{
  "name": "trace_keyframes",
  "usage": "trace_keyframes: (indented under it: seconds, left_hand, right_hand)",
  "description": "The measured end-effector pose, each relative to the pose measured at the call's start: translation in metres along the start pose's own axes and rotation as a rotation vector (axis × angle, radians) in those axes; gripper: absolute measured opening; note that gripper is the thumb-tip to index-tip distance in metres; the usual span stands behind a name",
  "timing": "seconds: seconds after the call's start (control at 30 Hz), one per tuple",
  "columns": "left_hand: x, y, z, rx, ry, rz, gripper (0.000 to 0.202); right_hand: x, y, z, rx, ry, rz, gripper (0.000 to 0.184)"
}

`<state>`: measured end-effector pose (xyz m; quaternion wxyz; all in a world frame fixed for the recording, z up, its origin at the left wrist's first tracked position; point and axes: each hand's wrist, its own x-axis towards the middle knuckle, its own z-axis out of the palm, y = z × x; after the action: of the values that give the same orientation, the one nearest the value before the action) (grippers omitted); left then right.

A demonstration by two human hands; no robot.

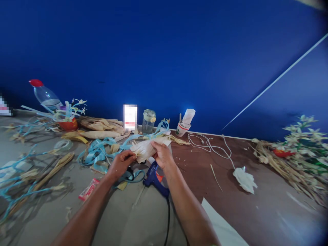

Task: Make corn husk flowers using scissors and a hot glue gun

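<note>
Both my hands hold one pale, dried corn husk (146, 148) above the table. My left hand (122, 163) pinches its lower left end with closed fingers. My right hand (162, 154) grips the husk's upper right side, thumb on top. Right below my hands lies a blue glue gun (153, 179) with an orange trigger, its black cord running toward me. Light-blue husk strips (98, 152) are heaped just left of my hands.
At the back stand a glass jar (148, 121), a paper cup (182, 129), an orange pot (68, 123) of blue-white flowers and a red-capped bottle (44, 95). A white cable (210, 145) trails right to a white husk flower (245, 179). Dried stalks and flowers (294, 153) pile at right.
</note>
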<state>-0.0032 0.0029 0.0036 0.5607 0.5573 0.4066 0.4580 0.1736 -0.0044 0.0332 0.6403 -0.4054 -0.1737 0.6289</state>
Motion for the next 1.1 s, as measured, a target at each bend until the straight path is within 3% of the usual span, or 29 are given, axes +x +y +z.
trace_keyframes:
  seconds: [0.17, 0.37, 0.57, 0.83, 1.1]
  left_hand:
    - [0.0008, -0.0062, -0.0011, 0.107, 0.009, 0.058, 0.012]
    - [-0.0037, 0.0021, 0.0017, 0.106, -0.006, 0.103, 0.006]
    - [-0.0039, -0.0005, 0.0025, -0.022, 0.058, 0.046, 0.013]
    - [-0.0038, -0.0009, 0.0015, 0.114, 0.02, 0.119, 0.007]
    - [-0.0036, -0.0003, 0.0012, 0.114, 0.04, 0.11, 0.013]
  right_hand:
    - [0.0013, -0.0001, -0.0009, 0.005, 0.011, 0.013, 0.021]
    - [0.0025, -0.0018, -0.0023, 0.041, -0.004, 0.032, 0.02]
    - [0.0056, -0.0012, -0.0057, 0.089, -0.02, 0.101, 0.017]
    - [0.0098, 0.0, -0.0064, 0.117, -0.006, 0.148, 0.015]
    - [0.001, -0.0066, -0.0048, 0.057, -0.021, 0.213, 0.02]
